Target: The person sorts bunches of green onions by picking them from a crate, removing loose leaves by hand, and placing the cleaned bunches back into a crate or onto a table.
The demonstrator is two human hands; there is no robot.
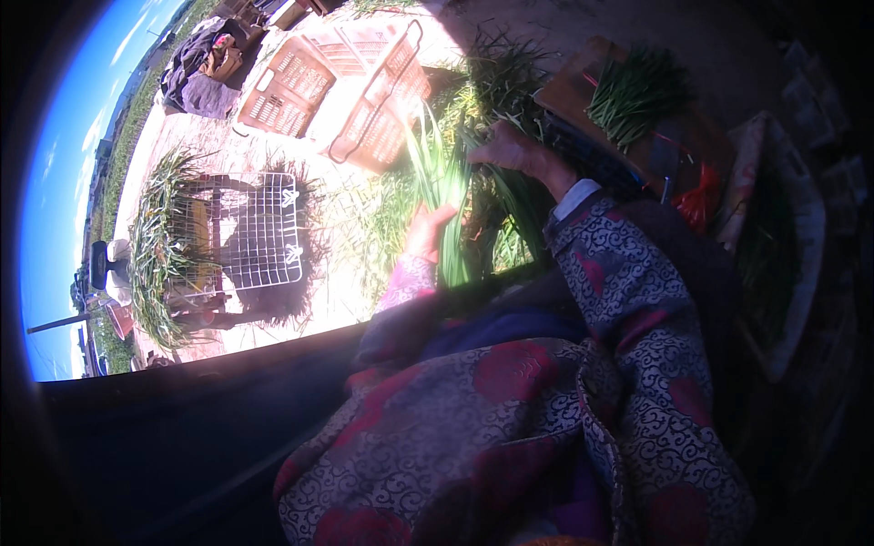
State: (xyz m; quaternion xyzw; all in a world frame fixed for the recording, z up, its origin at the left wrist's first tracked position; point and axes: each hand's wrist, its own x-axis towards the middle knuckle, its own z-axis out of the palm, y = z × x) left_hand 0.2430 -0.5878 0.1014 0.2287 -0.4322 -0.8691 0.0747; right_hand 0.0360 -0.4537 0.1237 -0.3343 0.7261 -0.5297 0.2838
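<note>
In the sunlit patch in front of my lap, a loose bunch of chives (443, 173) with long flat green leaves stands at a slant. My left hand (425, 235) is closed around its lower left side, the thumb lying across the leaves. My right hand (530, 156) reaches in from the right at the bunch's right edge. Its fingers are curved and spread apart, and nothing shows between them. More dark green leaves (519, 205) hang below that hand, partly in shadow.
An orange-pink plastic crate (378, 123) stands beyond my hands. At left, a white wire rack (264, 232) carries a heap of greens (166, 246). On the right, a tied green bundle (637, 96) lies on a brown board (678, 150), near red plastic (699, 198) and a pale crate (810, 237).
</note>
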